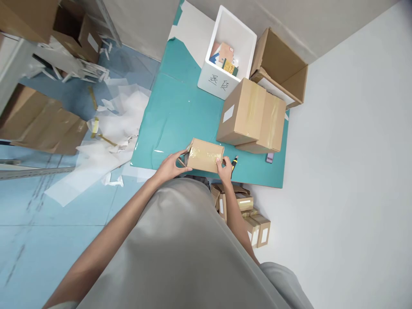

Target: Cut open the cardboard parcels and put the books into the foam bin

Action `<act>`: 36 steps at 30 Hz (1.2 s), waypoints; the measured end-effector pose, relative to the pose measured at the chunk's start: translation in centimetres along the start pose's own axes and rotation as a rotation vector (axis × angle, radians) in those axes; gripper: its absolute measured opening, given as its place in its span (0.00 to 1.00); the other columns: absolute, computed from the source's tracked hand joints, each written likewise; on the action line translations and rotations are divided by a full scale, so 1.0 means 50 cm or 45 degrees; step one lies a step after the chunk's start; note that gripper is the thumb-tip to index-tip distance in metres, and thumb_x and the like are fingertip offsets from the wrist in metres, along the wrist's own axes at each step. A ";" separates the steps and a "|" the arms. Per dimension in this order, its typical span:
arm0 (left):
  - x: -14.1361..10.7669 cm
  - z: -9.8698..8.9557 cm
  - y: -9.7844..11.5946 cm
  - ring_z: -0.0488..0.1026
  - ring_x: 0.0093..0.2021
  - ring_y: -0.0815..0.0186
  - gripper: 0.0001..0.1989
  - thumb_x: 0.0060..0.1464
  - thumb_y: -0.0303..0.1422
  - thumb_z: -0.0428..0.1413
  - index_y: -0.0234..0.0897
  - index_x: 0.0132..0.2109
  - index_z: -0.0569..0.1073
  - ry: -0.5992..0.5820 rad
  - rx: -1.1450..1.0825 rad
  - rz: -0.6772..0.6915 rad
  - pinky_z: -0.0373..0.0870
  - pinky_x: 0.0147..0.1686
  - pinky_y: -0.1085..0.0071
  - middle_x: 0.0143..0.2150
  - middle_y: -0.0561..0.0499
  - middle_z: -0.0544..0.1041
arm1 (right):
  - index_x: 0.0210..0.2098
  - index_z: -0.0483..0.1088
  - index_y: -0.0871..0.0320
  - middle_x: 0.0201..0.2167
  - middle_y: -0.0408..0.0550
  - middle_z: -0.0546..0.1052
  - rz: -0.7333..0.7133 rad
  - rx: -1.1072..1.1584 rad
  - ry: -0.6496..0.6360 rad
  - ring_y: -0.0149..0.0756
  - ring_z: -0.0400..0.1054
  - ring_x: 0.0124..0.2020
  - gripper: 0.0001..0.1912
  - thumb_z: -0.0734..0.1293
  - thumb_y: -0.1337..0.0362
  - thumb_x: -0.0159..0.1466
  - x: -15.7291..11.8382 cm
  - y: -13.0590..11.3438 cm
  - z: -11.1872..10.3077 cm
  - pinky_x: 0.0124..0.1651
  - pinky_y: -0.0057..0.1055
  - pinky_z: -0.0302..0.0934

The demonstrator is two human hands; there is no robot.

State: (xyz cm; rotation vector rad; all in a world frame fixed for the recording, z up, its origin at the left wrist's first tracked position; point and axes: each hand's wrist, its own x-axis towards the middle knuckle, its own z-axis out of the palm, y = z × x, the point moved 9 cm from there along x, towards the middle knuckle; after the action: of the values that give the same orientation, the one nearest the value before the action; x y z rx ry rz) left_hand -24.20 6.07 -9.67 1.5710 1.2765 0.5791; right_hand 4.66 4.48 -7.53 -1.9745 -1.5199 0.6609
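A small cardboard box (206,154) with clear tape across its top is between my two hands at the front edge of the green-covered table (180,111). My left hand (172,165) holds the box's left end, where a flap stands open; what is inside is too dark to make out. On the opposite end, my right hand (224,167) grips the box with thumb and fingers. Just right of that hand lies a black and yellow utility knife (234,163).
Two taped cartons (246,111) stand at the table's right, before a white foam bin (212,79) of small packets and an open carton (280,60). A small dark object (269,158) lies near the right edge. Packing sheets (119,124) litter the floor; small boxes (260,229) are stacked below.
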 end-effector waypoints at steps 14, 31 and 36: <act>-0.004 0.009 -0.039 0.76 0.63 0.47 0.50 0.52 0.49 0.71 0.44 0.76 0.61 0.087 0.017 0.005 0.71 0.63 0.53 0.65 0.44 0.79 | 0.28 0.65 0.52 0.30 0.50 0.78 0.337 -0.044 0.438 0.39 0.73 0.36 0.31 0.46 0.46 0.78 -0.046 0.030 -0.032 0.47 0.34 0.67; 0.067 0.062 -0.237 0.70 0.69 0.48 0.16 0.50 0.30 0.57 0.40 0.48 0.79 0.019 -0.190 -0.415 0.59 0.74 0.51 0.61 0.42 0.79 | 0.72 0.64 0.61 0.75 0.69 0.59 -0.083 -0.397 0.167 0.51 0.59 0.74 0.32 0.54 0.48 0.79 -0.067 0.012 -0.048 0.71 0.52 0.61; 0.073 0.133 -0.233 0.75 0.65 0.45 0.23 0.61 0.43 0.52 0.35 0.57 0.74 -0.130 -0.459 -0.677 0.76 0.58 0.48 0.63 0.34 0.78 | 0.77 0.57 0.59 0.80 0.66 0.48 0.008 -0.325 0.177 0.51 0.51 0.79 0.37 0.50 0.44 0.79 -0.069 0.076 -0.101 0.74 0.51 0.57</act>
State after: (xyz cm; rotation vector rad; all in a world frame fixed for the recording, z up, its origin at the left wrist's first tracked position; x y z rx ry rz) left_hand -22.67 6.32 -23.50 0.9023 1.3534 0.3552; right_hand 9.93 -0.29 -6.34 -2.1627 -1.5768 0.3359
